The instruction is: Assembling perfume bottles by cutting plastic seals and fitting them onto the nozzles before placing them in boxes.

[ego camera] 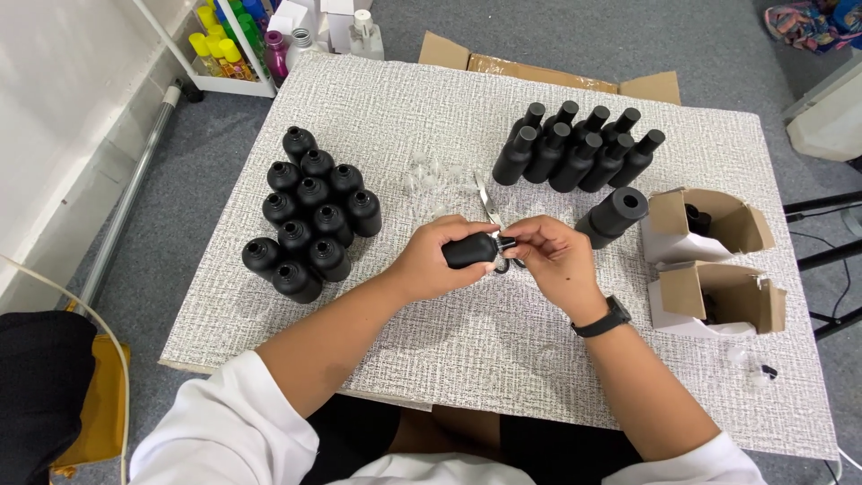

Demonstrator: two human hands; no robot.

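Observation:
My left hand grips a small matte black bottle lying sideways over the middle of the textured table. My right hand, with a black watch on its wrist, pinches at the bottle's neck, where a small cap or plug sits between the fingertips. Scissors lie just beyond the hands, partly hidden. Several open black bottles stand in a cluster to the left. Several capped black bottles stand in rows at the back right.
A black cylinder with a wide mouth lies right of my hands. Two open white and brown cartons sit at the right edge. Small clear plastic pieces are scattered at the centre back. A cardboard box and coloured bottles are behind the table.

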